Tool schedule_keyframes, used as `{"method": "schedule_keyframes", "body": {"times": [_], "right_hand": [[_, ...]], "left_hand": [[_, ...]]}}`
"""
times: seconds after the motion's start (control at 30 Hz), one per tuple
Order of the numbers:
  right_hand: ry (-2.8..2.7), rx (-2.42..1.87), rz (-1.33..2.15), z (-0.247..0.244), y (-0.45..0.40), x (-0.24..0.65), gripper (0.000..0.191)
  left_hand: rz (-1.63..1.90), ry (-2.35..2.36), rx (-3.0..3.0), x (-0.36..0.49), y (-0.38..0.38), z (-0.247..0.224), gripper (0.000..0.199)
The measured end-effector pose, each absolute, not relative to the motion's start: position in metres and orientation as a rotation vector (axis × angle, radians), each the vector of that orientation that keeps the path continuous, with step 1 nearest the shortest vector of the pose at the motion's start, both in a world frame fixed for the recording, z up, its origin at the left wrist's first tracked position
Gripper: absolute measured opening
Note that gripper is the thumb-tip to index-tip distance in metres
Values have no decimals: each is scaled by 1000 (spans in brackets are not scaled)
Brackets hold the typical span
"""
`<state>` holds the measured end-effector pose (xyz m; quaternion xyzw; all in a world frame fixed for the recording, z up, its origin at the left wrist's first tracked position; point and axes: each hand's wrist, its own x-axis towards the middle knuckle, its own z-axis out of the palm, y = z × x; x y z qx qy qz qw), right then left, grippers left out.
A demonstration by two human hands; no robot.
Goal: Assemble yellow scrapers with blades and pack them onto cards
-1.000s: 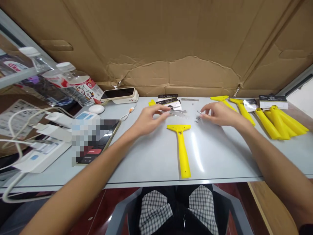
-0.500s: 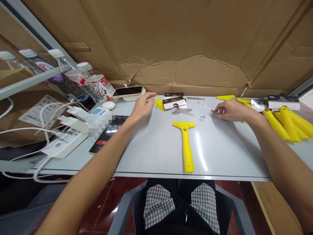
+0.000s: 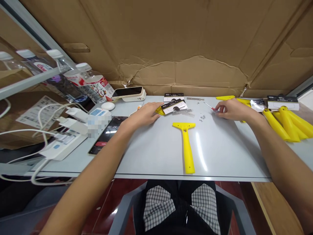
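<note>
My left hand [image 3: 148,114] has its fingers on a small yellow piece [image 3: 160,111] beside a black-and-white card [image 3: 174,106]. My right hand [image 3: 227,109] is closed on a small screwdriver [image 3: 213,109] whose thin shaft points left. Small screws [image 3: 202,117] lie just left of that hand. Metal blades [image 3: 187,113] lie by the card, and another blade [image 3: 195,99] sits farther back. A yellow scraper handle [image 3: 187,147] rests in the middle of the table, its wide head toward the back.
Yellow handles [image 3: 285,124] and packaged cards [image 3: 283,102] lie at the right. A phone [image 3: 107,135], a power strip [image 3: 63,142] with cables, a white mouse [image 3: 108,106] and bottles [image 3: 97,83] stand left. Cardboard [image 3: 183,39] closes off the back.
My left hand has come down onto the yellow piece, and the card beside it has tilted. My right hand has hardly moved and still holds the screwdriver.
</note>
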<state>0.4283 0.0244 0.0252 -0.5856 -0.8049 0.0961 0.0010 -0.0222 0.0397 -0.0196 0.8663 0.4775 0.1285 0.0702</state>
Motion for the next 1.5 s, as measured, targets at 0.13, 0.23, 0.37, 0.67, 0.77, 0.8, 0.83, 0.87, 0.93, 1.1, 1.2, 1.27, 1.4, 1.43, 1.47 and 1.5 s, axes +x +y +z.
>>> {"method": "schedule_keyframes", "body": {"times": [0.13, 0.23, 0.37, 0.67, 0.77, 0.8, 0.83, 0.87, 0.93, 1.1, 1.2, 1.27, 1.4, 1.43, 1.47, 1.5], "right_hand": [[-2543, -1815, 300, 24, 27, 429, 35], [-2543, -1824, 316, 24, 27, 428, 36], [-2538, -1805, 334, 25, 25, 427, 33], [-2490, -1848, 360, 19, 27, 428, 30], [-2492, -1845, 409, 16, 26, 422, 30], [-2498, -1829, 414, 15, 25, 420, 31], [-2507, -1809, 415, 14, 24, 417, 31], [-2517, -1789, 413, 13, 23, 415, 32], [-2534, -1758, 417, 12, 23, 412, 33], [-2538, -1762, 509, 13, 22, 412, 32], [-2538, -1771, 536, 18, 21, 413, 33], [-2518, -1746, 534, 20, 20, 414, 35], [-2144, -1602, 728, 15, 20, 412, 48], [-1973, -1519, 837, 11, 21, 411, 49], [-1793, -1419, 953, 7, 23, 409, 51], [-1632, -1314, 1054, 2, 25, 406, 51]], "left_hand": [[520, 1473, 2568, -18, 42, -23, 80], [412, 1512, 2505, -14, 42, -23, 85], [306, 1555, 2499, -21, 42, -21, 84], [259, 1401, 2549, -27, 25, -5, 41], [253, 1330, 2538, -19, 16, 0, 40], [263, 1310, 2536, -17, 15, 2, 41], [279, 1297, 2534, -16, 14, 3, 41], [301, 1286, 2528, -15, 13, 5, 42], [375, 1268, 2499, -14, 13, 9, 43], [1077, 1351, 2134, -5, 14, 16, 32], [1450, 1299, 1668, 1, 21, 12, 34], [1524, 1192, 1394, 1, 28, 7, 38], [1547, 1152, 1037, 0, 41, -9, 37], [1559, 1169, 959, 1, 43, -13, 37], [1566, 1194, 892, 3, 43, -16, 37], [1569, 1219, 836, 5, 44, -19, 38]]}}
